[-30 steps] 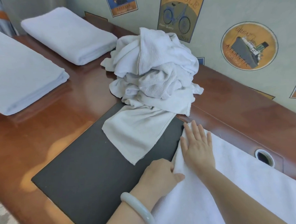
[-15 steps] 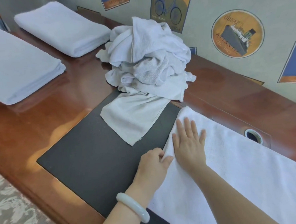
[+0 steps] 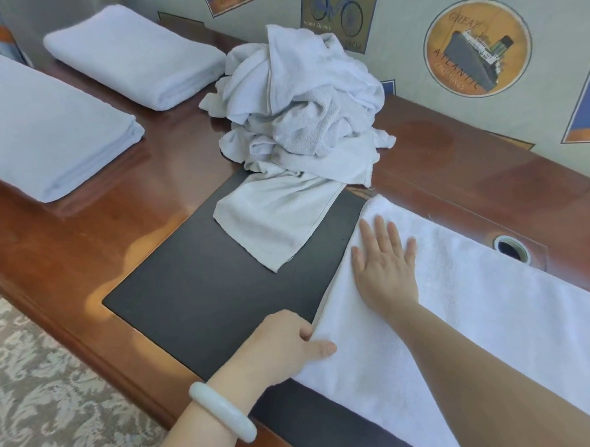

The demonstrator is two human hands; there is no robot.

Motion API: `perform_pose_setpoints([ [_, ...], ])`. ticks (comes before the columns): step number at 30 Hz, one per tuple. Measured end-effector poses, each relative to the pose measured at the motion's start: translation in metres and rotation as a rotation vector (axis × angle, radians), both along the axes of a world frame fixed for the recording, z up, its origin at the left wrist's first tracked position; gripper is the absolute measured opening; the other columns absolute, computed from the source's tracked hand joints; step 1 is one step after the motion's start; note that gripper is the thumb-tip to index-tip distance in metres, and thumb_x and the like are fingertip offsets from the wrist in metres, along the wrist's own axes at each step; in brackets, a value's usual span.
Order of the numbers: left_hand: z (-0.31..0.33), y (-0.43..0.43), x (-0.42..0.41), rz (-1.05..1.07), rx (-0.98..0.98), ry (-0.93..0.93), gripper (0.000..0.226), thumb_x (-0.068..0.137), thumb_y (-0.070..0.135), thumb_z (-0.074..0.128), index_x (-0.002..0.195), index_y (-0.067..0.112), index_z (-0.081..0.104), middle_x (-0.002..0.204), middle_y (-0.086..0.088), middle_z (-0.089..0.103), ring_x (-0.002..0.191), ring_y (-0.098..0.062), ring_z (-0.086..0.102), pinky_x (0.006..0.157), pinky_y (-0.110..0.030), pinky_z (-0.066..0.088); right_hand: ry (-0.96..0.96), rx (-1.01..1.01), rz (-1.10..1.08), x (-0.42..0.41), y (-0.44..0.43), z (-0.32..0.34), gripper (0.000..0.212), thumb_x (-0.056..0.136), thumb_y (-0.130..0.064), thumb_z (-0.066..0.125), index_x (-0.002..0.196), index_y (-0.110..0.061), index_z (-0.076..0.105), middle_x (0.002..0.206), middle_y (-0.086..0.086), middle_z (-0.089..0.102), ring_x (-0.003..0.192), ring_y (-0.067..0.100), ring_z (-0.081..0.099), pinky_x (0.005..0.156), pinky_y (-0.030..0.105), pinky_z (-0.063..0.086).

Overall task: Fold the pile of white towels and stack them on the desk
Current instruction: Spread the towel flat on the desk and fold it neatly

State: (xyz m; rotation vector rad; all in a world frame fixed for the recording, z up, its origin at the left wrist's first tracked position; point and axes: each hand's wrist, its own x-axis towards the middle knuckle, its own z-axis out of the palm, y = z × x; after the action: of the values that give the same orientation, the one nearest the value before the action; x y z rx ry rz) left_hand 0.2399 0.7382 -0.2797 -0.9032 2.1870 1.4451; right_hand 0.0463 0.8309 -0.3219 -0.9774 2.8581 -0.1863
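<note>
White towel (image 3: 497, 322) lies spread flat across the desk (image 3: 69, 242), running from centre toward 4 o'clock. The left hand (image 3: 283, 343) has its grip closed on the near end edge, thumb on top. The right hand (image 3: 385, 270), at 1 o'clock from it, presses flat with fingers straight. This looks like smoothing before a fold; next the pinched end likely needs carrying over with edges matched. The cloth looks thick and unwrinkled. The crumpled pile (image 3: 301, 113) sits at 12 o'clock.
</note>
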Motion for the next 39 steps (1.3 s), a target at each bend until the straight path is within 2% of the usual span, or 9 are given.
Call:
perform_pose_setpoints([
  [3,0.002,-0.003,0.010,0.033,-0.076,-0.009,0.055,0.087,0.039,0.070,0.058,0.018,0.029,0.059,0.002,0.032,0.045,-0.016,0.047,0.046,-0.024,0.025,-0.014,-0.003,0.016,-0.002,0.002,0.000,0.060,0.100,-0.048,0.011,0.158,-0.032,0.004,0.166,-0.006,-0.005,0.152,0.015,-0.010,0.121,0.048,-0.011],
  [8,0.008,-0.001,0.021,0.054,-0.131,0.053,0.045,0.087,0.040,0.071,0.064,0.014,0.043,0.062,0.003,0.047,0.048,-0.012,0.061,0.041,-0.015,0.031,-0.018,-0.003,0.027,-0.003,0.002,0.000,0.060,0.100,-0.048,0.012,0.158,-0.032,0.004,0.166,-0.005,-0.004,0.152,0.015,-0.010,0.121,0.048,-0.010],
  [12,0.009,0.006,0.031,0.053,-0.149,0.011,0.038,0.089,0.040,0.067,0.072,0.011,0.050,0.074,-0.001,0.065,0.067,-0.016,0.069,0.060,-0.022,0.048,-0.014,-0.002,0.019,-0.003,0.002,0.000,0.060,0.100,-0.048,0.012,0.158,-0.032,0.004,0.166,-0.006,-0.005,0.152,0.015,-0.010,0.121,0.048,-0.010],
  [17,0.011,0.010,0.039,0.010,-0.282,-0.009,0.029,0.094,0.034,0.058,0.076,0.016,0.044,0.081,0.006,0.048,0.064,-0.010,0.039,0.055,-0.021,0.031,0.001,0.006,0.021,-0.003,0.002,-0.002,0.060,0.101,-0.047,0.013,0.157,-0.031,0.004,0.166,-0.005,-0.005,0.152,0.016,-0.009,0.121,0.049,-0.010],
  [22,0.016,0.024,0.021,-0.011,-0.480,0.030,0.030,0.094,0.037,0.059,0.093,0.019,0.034,0.098,0.006,0.036,0.083,-0.012,0.038,0.067,-0.022,0.033,-0.090,-0.118,0.024,0.000,0.006,0.006,0.058,0.105,-0.042,0.025,0.158,-0.026,0.010,0.166,-0.002,0.001,0.152,0.015,-0.006,0.121,0.046,-0.011],
  [27,-0.017,0.055,-0.031,-0.156,-0.897,0.534,0.044,0.079,0.019,0.074,0.118,0.008,0.058,0.128,-0.008,0.058,0.119,-0.027,0.058,0.096,-0.035,0.051,0.053,-0.355,-0.133,0.034,0.048,0.016,0.060,0.102,-0.042,0.022,0.154,-0.012,0.028,0.163,0.007,0.020,0.152,0.020,0.009,0.122,0.044,-0.005],
  [31,-0.042,0.070,-0.058,-0.411,-0.890,0.396,0.059,0.098,0.038,0.030,0.149,0.010,0.040,0.158,-0.010,0.033,0.148,-0.028,0.026,0.117,-0.049,0.026,-0.020,-0.180,-0.332,0.062,0.098,0.008,0.061,0.102,-0.044,0.017,0.157,-0.019,0.012,0.165,0.005,0.007,0.152,0.018,-0.004,0.122,0.047,-0.008],
  [34,-0.057,0.066,-0.053,-0.463,-0.979,0.352,0.063,0.101,0.045,0.024,0.156,0.014,0.025,0.164,-0.008,0.016,0.152,-0.027,0.011,0.119,-0.050,0.017,-0.012,-0.049,-0.297,0.075,0.113,-0.005,0.074,0.091,-0.058,-0.006,0.158,-0.027,0.001,0.165,0.000,-0.006,0.150,0.014,-0.016,0.120,0.046,-0.014],
  [39,-0.058,0.065,-0.056,-0.464,-1.040,0.338,0.064,0.101,0.046,0.022,0.156,0.014,0.024,0.164,-0.009,0.015,0.152,-0.028,0.012,0.118,-0.052,0.021,0.020,0.005,-0.301,0.084,0.133,-0.007,0.071,0.098,-0.060,0.001,0.157,-0.024,0.018,0.164,0.005,0.014,0.152,0.025,0.011,0.121,0.051,0.000],
])
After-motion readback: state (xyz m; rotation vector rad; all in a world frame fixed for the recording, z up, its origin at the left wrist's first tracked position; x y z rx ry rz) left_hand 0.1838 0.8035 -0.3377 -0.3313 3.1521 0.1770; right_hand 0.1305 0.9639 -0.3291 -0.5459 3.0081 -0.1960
